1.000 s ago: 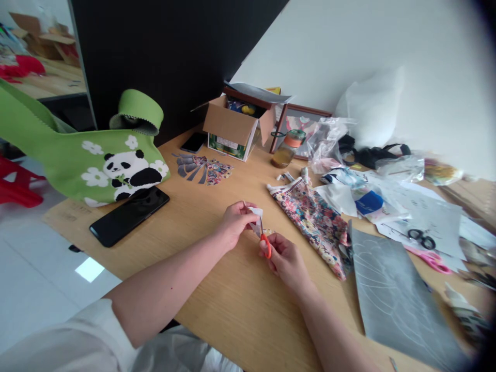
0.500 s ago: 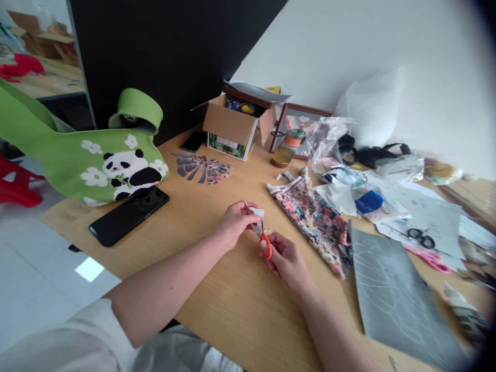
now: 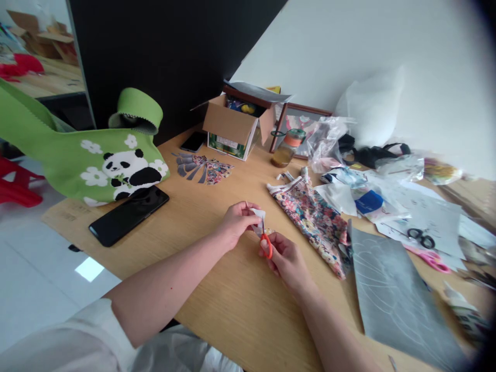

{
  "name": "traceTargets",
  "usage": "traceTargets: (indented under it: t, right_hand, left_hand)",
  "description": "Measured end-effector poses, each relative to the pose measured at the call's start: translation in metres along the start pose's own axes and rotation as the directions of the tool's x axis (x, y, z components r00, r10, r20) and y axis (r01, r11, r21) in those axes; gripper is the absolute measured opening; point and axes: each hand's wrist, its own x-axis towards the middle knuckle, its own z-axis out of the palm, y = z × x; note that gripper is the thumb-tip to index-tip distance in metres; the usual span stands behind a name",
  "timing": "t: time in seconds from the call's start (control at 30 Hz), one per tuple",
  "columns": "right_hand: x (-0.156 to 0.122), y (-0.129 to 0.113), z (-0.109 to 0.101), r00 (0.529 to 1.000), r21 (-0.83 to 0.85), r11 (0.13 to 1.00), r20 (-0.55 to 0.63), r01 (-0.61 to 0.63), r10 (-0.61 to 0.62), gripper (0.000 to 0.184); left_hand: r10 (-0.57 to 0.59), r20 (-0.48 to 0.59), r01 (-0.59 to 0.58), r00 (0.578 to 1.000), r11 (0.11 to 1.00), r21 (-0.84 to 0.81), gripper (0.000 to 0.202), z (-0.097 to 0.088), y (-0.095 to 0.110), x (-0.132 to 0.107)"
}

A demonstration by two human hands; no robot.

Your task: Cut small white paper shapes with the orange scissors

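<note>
My left hand [image 3: 235,223] pinches a small white piece of paper or cloth [image 3: 258,216] just above the wooden table [image 3: 232,299]. My right hand [image 3: 285,258] is closed round small orange-handled scissors [image 3: 265,244], whose blades point up into the white piece. Both hands meet near the table's middle. A strip of floral fabric [image 3: 313,217] lies just right of them.
A black phone [image 3: 127,215] and a green panda bag [image 3: 101,160] lie at the left. A cardboard box [image 3: 234,126], a jar [image 3: 287,149], cut floral pieces [image 3: 205,168] stand behind. Grey sheet [image 3: 395,299], pink scissors [image 3: 428,257], black scissors [image 3: 421,237] and papers crowd the right.
Almost nothing has moved. The scissors and the white piece have shifted very slightly lower and to the right between my hands.
</note>
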Motion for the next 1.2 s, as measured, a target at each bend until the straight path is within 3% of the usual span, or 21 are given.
traceTargets:
  t: [1.2]
  right_hand:
    - [0.0014, 0.0031, 0.0012, 1.000, 0.008, 1.000, -0.025, 0.007, -0.007, 0.054]
  left_hand:
    - [0.016, -0.014, -0.016, 1.000, 1.000, -0.022, 0.024, -0.0007, 0.0016, 0.0003]
